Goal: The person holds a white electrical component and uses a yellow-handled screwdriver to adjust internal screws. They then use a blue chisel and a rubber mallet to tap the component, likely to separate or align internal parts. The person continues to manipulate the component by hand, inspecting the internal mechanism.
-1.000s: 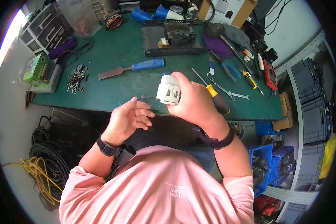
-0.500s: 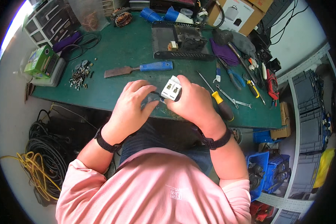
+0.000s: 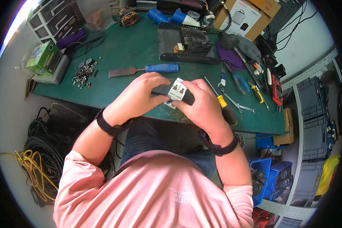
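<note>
A white plastic electrical component (image 3: 176, 89) with two metal terminal openings is held over the front of the green bench (image 3: 125, 45). My right hand (image 3: 201, 106) grips it from the right with curled fingers. My left hand (image 3: 140, 95) is closed round its left side, thumb and curved fingertips at the part; what lies under them is partly hidden. Just right of my right hand lies a yellow-handled screwdriver (image 3: 226, 108). Behind my hands lies a blue-handled file or chisel (image 3: 161, 67).
Loose screws (image 3: 83, 76) lie at left beside a green box (image 3: 44, 57). A black metal housing (image 3: 186, 43) sits at the back. Pliers (image 3: 239, 83), wrenches (image 3: 239, 106) and a red meter (image 3: 276, 89) lie right. Coiled cables (image 3: 40, 167) are below left, blue crates (image 3: 275, 178) below right.
My left hand has moved up from open below-left of the component to closed round its left side. The component has turned and shifted slightly right in the view, and the view itself has shifted.
</note>
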The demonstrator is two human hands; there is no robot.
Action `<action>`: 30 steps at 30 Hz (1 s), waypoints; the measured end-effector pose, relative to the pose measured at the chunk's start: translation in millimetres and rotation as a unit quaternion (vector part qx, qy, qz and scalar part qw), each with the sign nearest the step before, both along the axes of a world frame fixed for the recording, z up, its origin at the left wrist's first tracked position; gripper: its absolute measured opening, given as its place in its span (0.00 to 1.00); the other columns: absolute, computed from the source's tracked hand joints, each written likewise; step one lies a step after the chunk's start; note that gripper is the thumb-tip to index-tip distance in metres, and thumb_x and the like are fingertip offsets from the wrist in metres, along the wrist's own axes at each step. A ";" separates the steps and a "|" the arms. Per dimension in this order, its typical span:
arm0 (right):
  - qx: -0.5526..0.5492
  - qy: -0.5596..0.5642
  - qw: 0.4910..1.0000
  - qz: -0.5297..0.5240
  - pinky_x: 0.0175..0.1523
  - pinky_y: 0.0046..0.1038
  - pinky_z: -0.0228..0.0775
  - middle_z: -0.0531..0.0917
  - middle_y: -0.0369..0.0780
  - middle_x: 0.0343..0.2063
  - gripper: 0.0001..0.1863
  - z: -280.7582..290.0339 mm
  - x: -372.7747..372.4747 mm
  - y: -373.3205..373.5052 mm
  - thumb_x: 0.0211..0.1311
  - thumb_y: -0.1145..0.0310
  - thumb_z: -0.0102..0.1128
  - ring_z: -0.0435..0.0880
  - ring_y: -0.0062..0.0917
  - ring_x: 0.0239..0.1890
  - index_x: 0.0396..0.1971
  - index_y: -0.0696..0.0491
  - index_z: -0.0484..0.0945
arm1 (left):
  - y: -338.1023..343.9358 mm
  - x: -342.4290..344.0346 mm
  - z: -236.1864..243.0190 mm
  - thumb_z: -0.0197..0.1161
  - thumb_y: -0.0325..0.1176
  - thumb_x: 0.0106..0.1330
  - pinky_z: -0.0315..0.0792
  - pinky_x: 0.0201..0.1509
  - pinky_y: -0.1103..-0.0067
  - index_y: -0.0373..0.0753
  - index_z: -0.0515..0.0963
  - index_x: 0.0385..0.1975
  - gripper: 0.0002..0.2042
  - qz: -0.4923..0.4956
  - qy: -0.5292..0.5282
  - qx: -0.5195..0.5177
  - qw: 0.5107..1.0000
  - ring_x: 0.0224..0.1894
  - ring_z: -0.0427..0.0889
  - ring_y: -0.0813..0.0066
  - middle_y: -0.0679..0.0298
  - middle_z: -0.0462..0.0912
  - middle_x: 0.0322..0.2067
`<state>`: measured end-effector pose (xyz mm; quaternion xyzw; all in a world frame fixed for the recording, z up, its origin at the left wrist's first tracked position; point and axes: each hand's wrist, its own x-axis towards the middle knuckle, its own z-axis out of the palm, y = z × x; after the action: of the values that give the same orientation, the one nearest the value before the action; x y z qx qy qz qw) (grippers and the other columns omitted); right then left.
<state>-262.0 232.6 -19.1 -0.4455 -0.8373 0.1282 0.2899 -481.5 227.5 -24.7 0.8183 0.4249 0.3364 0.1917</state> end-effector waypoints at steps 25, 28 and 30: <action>-0.040 0.033 0.996 0.079 0.39 0.40 0.72 0.77 0.45 0.31 0.17 7.1 1.4 16.2 0.46 0.65 0.72 0.79 0.45 0.34 0.35 0.56 0.78 | 42.0 4.4 21.3 0.72 0.30 0.48 0.72 0.52 0.66 0.30 0.77 0.48 0.25 -0.179 0.112 -0.013 0.977 0.46 0.77 0.50 0.50 0.77 0.43; -0.042 0.054 0.994 0.088 0.39 0.39 0.72 0.77 0.45 0.31 0.18 4.4 3.1 16.5 0.44 0.66 0.73 0.79 0.44 0.34 0.36 0.55 0.79 | 41.0 2.9 21.8 0.71 0.31 0.49 0.72 0.51 0.65 0.30 0.76 0.49 0.25 -0.180 0.118 -0.019 0.976 0.46 0.77 0.49 0.50 0.77 0.43; -0.051 0.070 0.993 0.086 0.39 0.39 0.73 0.77 0.45 0.32 0.18 3.3 3.8 14.9 0.44 0.67 0.73 0.79 0.44 0.35 0.37 0.55 0.79 | 40.6 2.4 22.5 0.71 0.32 0.50 0.72 0.50 0.64 0.30 0.76 0.49 0.25 -0.182 0.119 -0.021 0.976 0.46 0.77 0.49 0.50 0.77 0.43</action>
<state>-258.3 247.5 -15.8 -0.3760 -0.8426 0.2263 0.3122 -479.1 268.1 -2.2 0.9117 0.2958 0.1872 0.2150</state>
